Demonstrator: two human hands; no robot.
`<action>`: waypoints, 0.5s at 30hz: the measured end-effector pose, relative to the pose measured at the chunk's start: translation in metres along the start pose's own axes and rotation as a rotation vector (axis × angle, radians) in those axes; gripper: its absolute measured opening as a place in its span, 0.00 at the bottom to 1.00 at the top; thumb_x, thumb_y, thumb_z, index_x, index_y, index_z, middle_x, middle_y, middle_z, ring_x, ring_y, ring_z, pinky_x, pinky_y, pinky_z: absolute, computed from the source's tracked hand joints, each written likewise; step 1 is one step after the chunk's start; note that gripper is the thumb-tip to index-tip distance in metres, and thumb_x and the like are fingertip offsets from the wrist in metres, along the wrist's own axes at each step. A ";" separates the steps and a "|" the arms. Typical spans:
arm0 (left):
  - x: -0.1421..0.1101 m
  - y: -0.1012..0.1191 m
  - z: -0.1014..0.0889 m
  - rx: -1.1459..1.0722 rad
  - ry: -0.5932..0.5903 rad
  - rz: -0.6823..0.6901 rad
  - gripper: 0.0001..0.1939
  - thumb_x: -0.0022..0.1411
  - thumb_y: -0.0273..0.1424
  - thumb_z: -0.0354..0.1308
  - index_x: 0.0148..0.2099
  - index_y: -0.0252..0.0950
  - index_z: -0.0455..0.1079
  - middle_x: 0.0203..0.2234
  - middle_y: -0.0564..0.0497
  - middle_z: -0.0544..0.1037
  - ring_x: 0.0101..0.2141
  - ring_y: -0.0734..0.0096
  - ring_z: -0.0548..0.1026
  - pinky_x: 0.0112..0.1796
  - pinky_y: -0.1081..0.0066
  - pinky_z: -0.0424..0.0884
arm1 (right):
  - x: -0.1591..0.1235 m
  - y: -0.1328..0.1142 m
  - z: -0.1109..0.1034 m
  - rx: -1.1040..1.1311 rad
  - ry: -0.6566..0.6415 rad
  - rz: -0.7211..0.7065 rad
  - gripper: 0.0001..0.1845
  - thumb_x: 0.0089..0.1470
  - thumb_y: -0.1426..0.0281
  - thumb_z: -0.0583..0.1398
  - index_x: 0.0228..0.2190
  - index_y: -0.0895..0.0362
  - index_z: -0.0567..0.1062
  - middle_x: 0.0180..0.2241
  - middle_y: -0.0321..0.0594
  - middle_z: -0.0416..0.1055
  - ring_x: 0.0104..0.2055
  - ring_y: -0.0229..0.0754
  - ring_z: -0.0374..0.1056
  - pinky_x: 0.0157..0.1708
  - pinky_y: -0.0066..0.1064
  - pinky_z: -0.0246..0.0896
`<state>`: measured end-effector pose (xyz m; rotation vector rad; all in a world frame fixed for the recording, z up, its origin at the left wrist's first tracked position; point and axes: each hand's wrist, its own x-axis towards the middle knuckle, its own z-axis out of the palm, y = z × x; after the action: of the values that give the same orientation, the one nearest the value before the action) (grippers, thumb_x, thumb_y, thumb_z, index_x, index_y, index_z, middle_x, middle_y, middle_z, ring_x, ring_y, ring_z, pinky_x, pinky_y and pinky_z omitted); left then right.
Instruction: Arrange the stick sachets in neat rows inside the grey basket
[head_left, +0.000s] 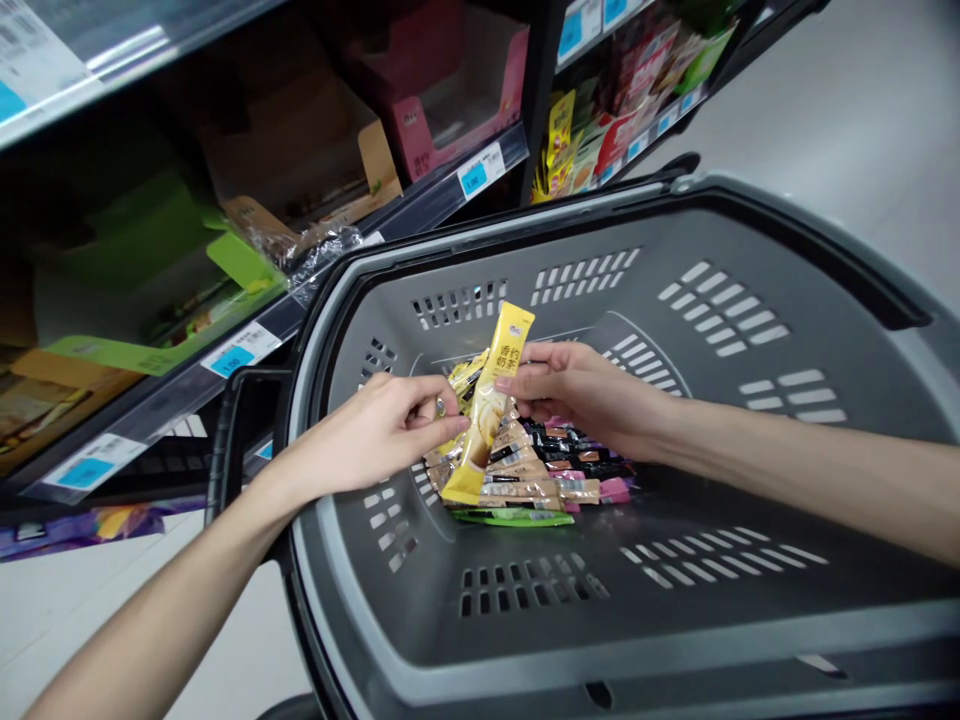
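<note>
Yellow sachet [491, 410] hung aslant above the pile [525, 470] of packets, within the basket [652, 622], printed face up. Right hand [576, 388] had it pinched, thumb on top, at the right edge. Left hand [382, 425] was half curled by the left edge; contact there could not be told. Good handling, as judged: light pinch near mid-length, film uncreased, left fingertips steadying the near end, sachet kept low so that a slip would land on the pile. Shelf [420, 205] just beyond, green carton [247, 265] left, pink carton [411, 135] far.
</note>
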<state>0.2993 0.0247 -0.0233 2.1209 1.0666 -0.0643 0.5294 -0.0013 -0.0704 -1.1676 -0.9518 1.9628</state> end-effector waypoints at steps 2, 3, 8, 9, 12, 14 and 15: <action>0.000 0.001 0.000 -0.027 -0.031 0.024 0.14 0.69 0.41 0.52 0.39 0.37 0.72 0.17 0.61 0.61 0.20 0.79 0.59 0.24 0.75 0.54 | 0.000 0.000 0.001 0.002 -0.011 -0.014 0.09 0.51 0.68 0.69 0.32 0.58 0.77 0.27 0.33 0.69 0.25 0.31 0.59 0.22 0.25 0.50; 0.000 0.001 0.000 -0.042 -0.054 0.033 0.16 0.69 0.42 0.51 0.39 0.36 0.72 0.17 0.61 0.61 0.20 0.79 0.59 0.24 0.75 0.54 | -0.001 0.000 0.001 0.004 -0.017 -0.027 0.09 0.50 0.67 0.69 0.32 0.58 0.77 0.27 0.33 0.69 0.25 0.31 0.58 0.22 0.25 0.50; -0.002 0.002 0.000 -0.112 -0.100 0.059 0.16 0.68 0.43 0.53 0.38 0.36 0.72 0.17 0.61 0.58 0.20 0.79 0.55 0.23 0.75 0.52 | -0.001 0.002 0.003 -0.004 0.003 -0.054 0.13 0.47 0.66 0.71 0.34 0.57 0.78 0.27 0.32 0.72 0.23 0.31 0.56 0.22 0.27 0.49; -0.003 0.002 0.000 -0.123 -0.094 0.061 0.14 0.68 0.41 0.54 0.37 0.36 0.72 0.17 0.61 0.57 0.20 0.79 0.54 0.23 0.75 0.51 | -0.001 0.003 0.003 -0.011 0.013 -0.051 0.14 0.46 0.66 0.72 0.35 0.57 0.78 0.27 0.32 0.72 0.23 0.31 0.55 0.22 0.27 0.49; -0.003 0.001 -0.002 -0.149 -0.073 0.066 0.13 0.68 0.38 0.54 0.36 0.36 0.72 0.17 0.60 0.58 0.20 0.79 0.55 0.23 0.75 0.52 | -0.001 0.002 0.005 -0.029 0.044 -0.036 0.14 0.45 0.66 0.72 0.35 0.57 0.79 0.27 0.33 0.73 0.23 0.31 0.57 0.23 0.27 0.50; -0.003 0.001 -0.003 -0.174 -0.056 0.081 0.12 0.67 0.39 0.55 0.37 0.36 0.71 0.19 0.60 0.63 0.21 0.80 0.59 0.24 0.75 0.55 | -0.002 -0.001 0.008 -0.031 0.048 -0.018 0.15 0.45 0.65 0.73 0.35 0.55 0.78 0.29 0.34 0.74 0.24 0.32 0.58 0.23 0.27 0.50; -0.003 0.001 -0.003 -0.197 -0.047 0.093 0.12 0.66 0.40 0.57 0.39 0.36 0.70 0.20 0.59 0.66 0.22 0.79 0.62 0.25 0.75 0.57 | -0.004 -0.003 0.009 -0.039 0.041 -0.007 0.15 0.46 0.63 0.72 0.36 0.55 0.78 0.30 0.35 0.75 0.24 0.33 0.59 0.23 0.28 0.51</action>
<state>0.2971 0.0243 -0.0193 1.9784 0.9075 0.0339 0.5232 -0.0053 -0.0634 -1.2202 -0.9758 1.9146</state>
